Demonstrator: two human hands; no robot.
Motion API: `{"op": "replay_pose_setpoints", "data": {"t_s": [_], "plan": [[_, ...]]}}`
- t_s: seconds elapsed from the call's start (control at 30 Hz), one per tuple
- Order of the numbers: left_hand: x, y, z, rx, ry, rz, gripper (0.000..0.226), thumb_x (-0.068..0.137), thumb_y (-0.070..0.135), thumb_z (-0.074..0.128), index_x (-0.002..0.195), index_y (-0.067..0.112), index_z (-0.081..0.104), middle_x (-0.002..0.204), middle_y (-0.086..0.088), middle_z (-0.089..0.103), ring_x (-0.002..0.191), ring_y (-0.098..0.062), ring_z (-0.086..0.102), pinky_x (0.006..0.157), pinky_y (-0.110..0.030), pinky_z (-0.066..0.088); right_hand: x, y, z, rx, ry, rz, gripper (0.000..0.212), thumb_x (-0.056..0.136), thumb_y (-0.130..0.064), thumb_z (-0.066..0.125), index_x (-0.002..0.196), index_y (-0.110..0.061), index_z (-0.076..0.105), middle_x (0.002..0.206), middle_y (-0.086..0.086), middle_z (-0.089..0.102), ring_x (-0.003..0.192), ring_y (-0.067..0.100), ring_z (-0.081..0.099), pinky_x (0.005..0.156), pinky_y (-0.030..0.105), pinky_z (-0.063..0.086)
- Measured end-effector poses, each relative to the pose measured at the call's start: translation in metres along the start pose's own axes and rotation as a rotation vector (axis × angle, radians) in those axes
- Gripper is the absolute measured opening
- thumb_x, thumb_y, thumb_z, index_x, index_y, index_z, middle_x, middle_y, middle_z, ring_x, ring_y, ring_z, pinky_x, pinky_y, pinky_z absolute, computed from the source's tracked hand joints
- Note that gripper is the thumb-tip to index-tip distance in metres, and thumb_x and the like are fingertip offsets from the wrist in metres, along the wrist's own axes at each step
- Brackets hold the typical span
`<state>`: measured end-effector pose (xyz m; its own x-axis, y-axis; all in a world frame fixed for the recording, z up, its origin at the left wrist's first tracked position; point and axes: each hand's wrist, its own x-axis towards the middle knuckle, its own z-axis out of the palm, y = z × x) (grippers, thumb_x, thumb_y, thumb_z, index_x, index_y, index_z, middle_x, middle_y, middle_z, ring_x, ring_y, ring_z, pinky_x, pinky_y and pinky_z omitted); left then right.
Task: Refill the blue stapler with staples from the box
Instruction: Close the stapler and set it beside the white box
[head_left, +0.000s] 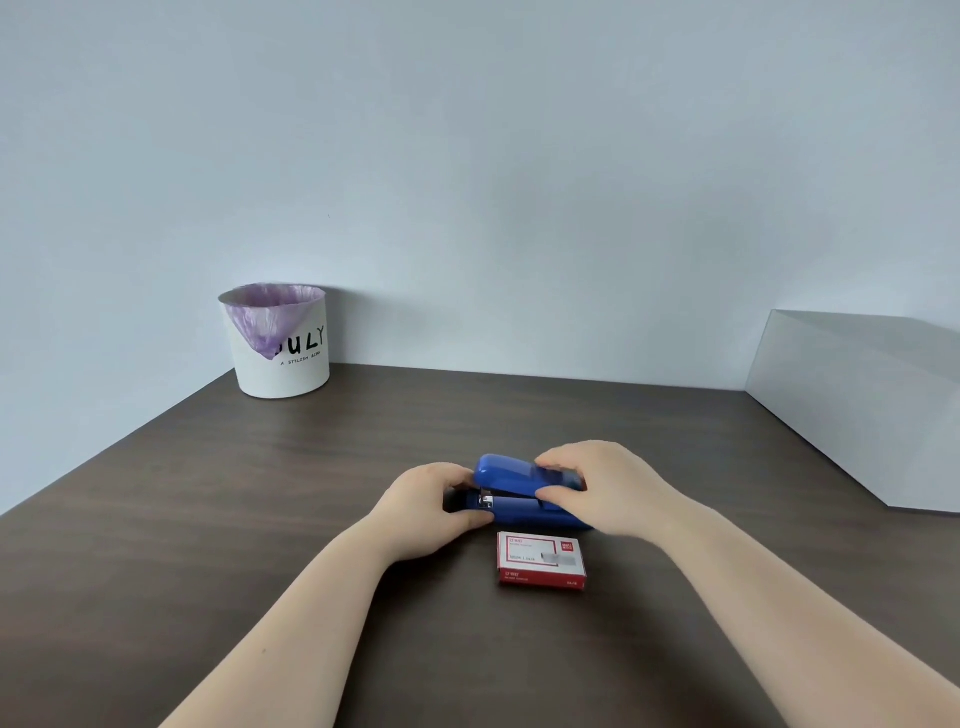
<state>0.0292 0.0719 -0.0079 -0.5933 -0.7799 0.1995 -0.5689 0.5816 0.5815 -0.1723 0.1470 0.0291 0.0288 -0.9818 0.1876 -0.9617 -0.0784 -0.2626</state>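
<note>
Both hands (519, 493) grip blue stapler (511, 480); axis L-R, nose prob. left.

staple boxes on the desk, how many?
1. The staple box lies closed on the desk, just in front of the stapler, between the forearms. Nothing else like it shows; the hands might hide something small.

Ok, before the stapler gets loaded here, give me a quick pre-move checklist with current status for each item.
1. Left hand steadies the front of the blue stapler: ok.
2. Right hand grips the stapler's top cover: ok.
3. Cover swung fully open: not ok, only slightly raised.
4. Staple box close by, in front of the stapler: ok.
5. Staple box opened: not ok, it looks closed.
6. Staple channel empty: cannot tell.
</note>
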Motion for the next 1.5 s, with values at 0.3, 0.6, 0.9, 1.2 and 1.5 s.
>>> {"op": "replay_pose_setpoints", "data": {"t_s": [0.3,0.6,0.9,1.2,1.5], "plan": [[0.018,0.012,-0.008,-0.047,-0.105,-0.175,0.046,0.07,0.032,0.078,0.112,0.019,0.066,0.11,0.003,0.07,0.105,-0.012,0.063,0.101,-0.031,0.046,-0.023,0.025,0.005,0.012,0.085,0.064,0.025,0.089,-0.03,0.053,0.11,-0.02,0.063,0.106,-0.001,0.069,0.101,0.022,0.055,0.085,0.04,0.049],[0.051,0.079,0.017,0.068,0.219,-0.204,0.019,0.084,0.033,0.06,0.098,0.02,0.06,0.096,0.003,0.066,0.09,-0.018,0.06,0.08,-0.033,0.05,-0.05,0.079,-0.005,0.115,0.273,0.258,0.023,0.086,-0.028,0.059,0.104,-0.016,0.065,0.101,0.002,0.07,0.096,0.023,0.059,0.081,0.035,0.05],[0.111,0.167,0.125,0.18,0.022,-0.113,0.011,0.088,0.028,0.048,0.082,0.018,0.052,0.09,0.0,0.058,0.082,-0.022,0.053,0.071,-0.03,0.043,-0.054,0.168,-0.024,0.122,0.443,0.491,0.014,0.084,-0.021,0.059,0.086,-0.007,0.059,0.081,0.005,0.059,0.073,0.023,0.051,0.062,0.029,0.037],[0.176,0.177,0.164,0.256,-0.02,-0.123,0.02,0.088,0.03,0.048,0.099,0.016,0.057,0.109,-0.004,0.064,0.1,-0.026,0.059,0.073,-0.032,0.043,-0.016,0.237,-0.03,0.101,0.499,0.545,0.016,0.084,-0.02,0.059,0.095,-0.007,0.057,0.094,0.011,0.064,0.082,0.027,0.055,0.066,0.034,0.044],[0.215,0.182,0.193,0.318,0.048,-0.085,0.017,0.091,0.032,0.042,0.087,0.018,0.051,0.103,-0.003,0.065,0.089,-0.026,0.057,0.069,-0.031,0.04,0.018,0.281,-0.033,-0.043,0.573,0.649,0.02,0.09,-0.022,0.054,0.092,-0.002,0.054,0.094,0.017,0.063,0.075,0.028,0.047,0.059,0.034,0.036]]}}
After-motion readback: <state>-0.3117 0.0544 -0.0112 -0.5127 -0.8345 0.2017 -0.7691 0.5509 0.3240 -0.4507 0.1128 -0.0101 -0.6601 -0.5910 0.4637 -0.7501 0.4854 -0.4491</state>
